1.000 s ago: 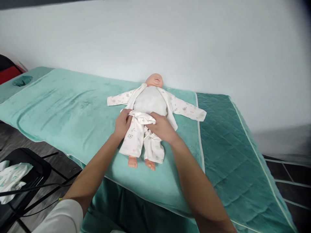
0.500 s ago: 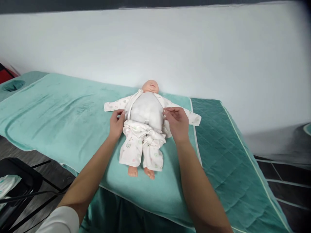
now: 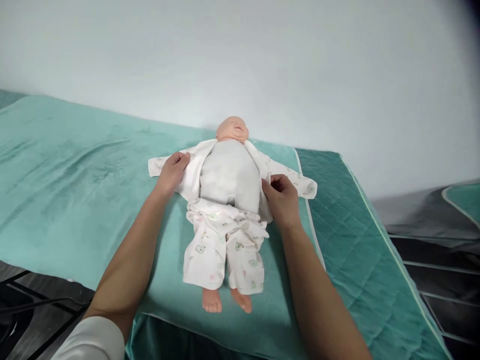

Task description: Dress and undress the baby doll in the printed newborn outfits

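A baby doll point(image 3: 233, 129) lies on its back with its head toward the wall. Its white patterned baby jacket point(image 3: 194, 167) hangs unfastened, with both sleeves on the arms and the grey-white cloth torso point(image 3: 230, 172) bare between the two front panels. Matching baby pants point(image 3: 210, 250) cover the legs, and the feet stick out below. My left hand point(image 3: 173, 174) is closed on the jacket's panel by the left-side sleeve. My right hand point(image 3: 283, 200) pinches the edge of the opposite panel beside the torso.
Under the doll is a light green padded bed cover point(image 3: 93, 200). A darker quilted cover point(image 3: 348, 225) extends to the right. A white wall point(image 3: 240, 60) rises behind. Black metal frame parts point(image 3: 22, 300) stand at lower left, and a rack with bars point(image 3: 435, 275) at lower right.
My left hand has moved outward and up, spreading the jacket panel away from the torso. My right hand has shifted slightly outward with its panel. The view has moved closer to the doll.
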Tool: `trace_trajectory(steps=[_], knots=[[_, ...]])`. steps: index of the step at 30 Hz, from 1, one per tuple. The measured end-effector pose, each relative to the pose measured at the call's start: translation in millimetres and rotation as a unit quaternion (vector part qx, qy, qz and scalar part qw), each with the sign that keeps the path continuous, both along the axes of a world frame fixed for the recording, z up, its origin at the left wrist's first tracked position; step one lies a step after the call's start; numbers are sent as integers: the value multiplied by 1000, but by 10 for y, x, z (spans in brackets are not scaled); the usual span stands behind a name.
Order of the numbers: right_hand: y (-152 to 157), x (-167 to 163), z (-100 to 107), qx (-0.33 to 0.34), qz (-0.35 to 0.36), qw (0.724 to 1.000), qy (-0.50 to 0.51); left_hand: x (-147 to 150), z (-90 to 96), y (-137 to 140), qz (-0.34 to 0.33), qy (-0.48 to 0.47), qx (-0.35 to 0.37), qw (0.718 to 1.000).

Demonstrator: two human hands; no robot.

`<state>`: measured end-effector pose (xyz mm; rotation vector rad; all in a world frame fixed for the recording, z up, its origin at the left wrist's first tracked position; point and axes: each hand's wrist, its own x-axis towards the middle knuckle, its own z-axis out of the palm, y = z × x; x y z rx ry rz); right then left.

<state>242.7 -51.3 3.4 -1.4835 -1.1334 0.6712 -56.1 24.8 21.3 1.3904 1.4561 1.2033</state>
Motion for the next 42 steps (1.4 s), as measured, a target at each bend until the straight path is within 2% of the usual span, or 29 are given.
trace_trajectory(steps=[4, 8, 11, 14, 16, 18, 20, 22, 24, 26, 28, 31, 35, 37, 39, 42], knots=[[-28, -63, 16, 21, -33, 999, -17, -317, 14, 18, 55, 106, -40, 992], [-39, -16, 63, 24, -80, 994, -69, -460, 12, -1, 88, 273, -42, 957], [-93, 227, 95, 32, -96, 988, -118, -446, 9, -58, 118, 355, -57, 926], [-199, 554, 82, 24, -152, 970, -190, -391, -7, -119, 142, 393, -61, 907], [-274, 700, 58, -20, -198, 943, -266, -328, -17, -158, 154, 407, -32, 900], [-328, 740, 38, -76, -221, 912, -336, -235, -12, -201, 169, 408, 34, 896], [-353, 690, 26, -81, -221, 890, -390, -115, 11, -256, 169, 377, 112, 904], [-358, 594, 18, -22, -202, 876, -437, 9, 49, -329, 113, 295, 150, 937], [-355, 488, 5, 60, -151, 877, -453, 106, 98, -413, -12, 192, 137, 972], [-348, 394, -18, 124, -79, 890, -432, 155, 155, -492, -133, 114, 110, 978], [-333, 328, -57, 147, -11, 899, -412, 159, 218, -548, -214, 88, 96, 968], [-293, 302, -148, 107, 50, 900, -419, 117, 313, -584, -307, 99, 79, 943], [-252, 357, -248, 1, 69, 909, -411, 40, 414, -595, -383, 133, 46, 913], [-258, 372, -241, -27, 56, 920, -386, -3, 452, -601, -419, 137, 16, 897], [-283, 351, -186, -9, 33, 933, -358, -41, 476, -603, -456, 134, -10, 880], [-360, 228, -45, 90, 27, 948, -304, -73, 485, -601, -476, 136, -22, 869]])
